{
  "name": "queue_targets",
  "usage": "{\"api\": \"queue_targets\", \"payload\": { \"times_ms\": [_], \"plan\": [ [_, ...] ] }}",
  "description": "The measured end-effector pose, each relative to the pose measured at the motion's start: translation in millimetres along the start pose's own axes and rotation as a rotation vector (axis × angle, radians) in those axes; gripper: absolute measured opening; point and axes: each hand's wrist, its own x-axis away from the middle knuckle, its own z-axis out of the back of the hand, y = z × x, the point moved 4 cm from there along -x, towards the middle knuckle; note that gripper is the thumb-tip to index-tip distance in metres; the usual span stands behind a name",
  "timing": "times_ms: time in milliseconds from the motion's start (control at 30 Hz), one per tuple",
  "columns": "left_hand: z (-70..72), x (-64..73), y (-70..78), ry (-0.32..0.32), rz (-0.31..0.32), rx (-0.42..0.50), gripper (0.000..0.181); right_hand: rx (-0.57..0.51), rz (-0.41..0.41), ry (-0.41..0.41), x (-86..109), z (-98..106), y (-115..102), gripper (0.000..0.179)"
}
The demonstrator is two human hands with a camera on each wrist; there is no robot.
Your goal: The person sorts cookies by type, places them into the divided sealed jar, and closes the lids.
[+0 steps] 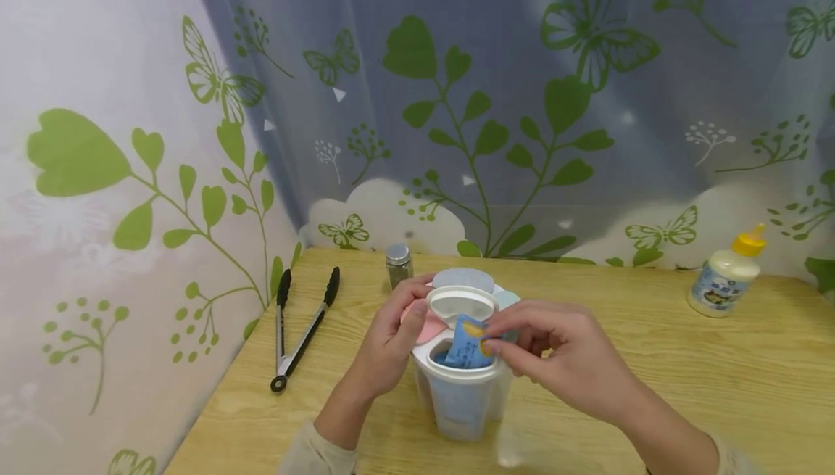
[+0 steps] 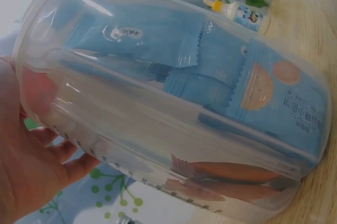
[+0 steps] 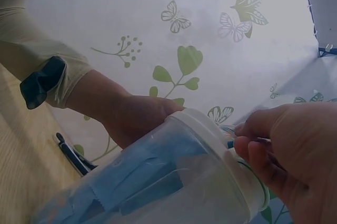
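A clear plastic storage container (image 1: 459,413) with several sections stands on the wooden table. Its front flap lid (image 1: 462,305) is raised; pink (image 1: 429,328) and grey-blue lids (image 1: 463,281) lie flat on other sections. My left hand (image 1: 394,337) grips the container's left side, thumb up by the pink lid. At the front opening, my right hand (image 1: 567,352) pinches a small blue snack packet (image 1: 466,344), its lower end inside the rim. Through the wall in the left wrist view, more blue packets (image 2: 131,39) fill one section and brown packets (image 2: 237,174) lie in another.
Metal tongs with black tips (image 1: 303,348) lie spread at the left. Behind the container is a small glass jar with a silver cap (image 1: 399,265). A squeeze bottle with a yellow cap (image 1: 723,283) stands back right. A leaf-patterned curtain (image 1: 509,170) hangs behind the table.
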Motion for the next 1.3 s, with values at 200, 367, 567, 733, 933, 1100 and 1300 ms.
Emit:
{"api": "queue_targets", "payload": {
  "times_ms": [200, 367, 567, 733, 933, 1100, 1300],
  "plan": [
    [0.1, 1.4, -1.8, 0.002, -0.007, 0.008, 0.022, -0.017, 0.002, 0.003, 3.4, -0.4, 3.1, 0.023],
    [-1.8, 0.0, 0.5, -0.003, 0.004, 0.013, 0.024, -0.095, -0.034, 0.121, 7.9, 3.5, 7.3, 0.026],
    [-3.5, 2.3, 0.0, 0.019, 0.058, 0.004, 0.03, -0.032, -0.078, 0.151, 12.9, 2.2, 13.8, 0.03],
    [-2.0, 2.2, -0.4, 0.035, 0.073, -0.006, 0.029, -0.034, -0.126, 0.098, 17.5, -1.6, 21.4, 0.024],
    [0.8, 2.3, 0.0, 0.017, 0.107, 0.022, 0.022, 0.007, -0.282, 0.072, 18.8, -13.9, 31.2, 0.049],
    [1.9, 3.3, -2.4, -0.045, 0.149, 0.062, 0.038, 0.062, -0.424, 0.0, 19.3, -19.5, 35.1, 0.07],
    [1.8, 4.9, -6.6, -0.103, 0.144, 0.136, 0.052, -0.004, -0.482, -0.049, 19.3, -18.6, 38.9, 0.073]
  ]
}}
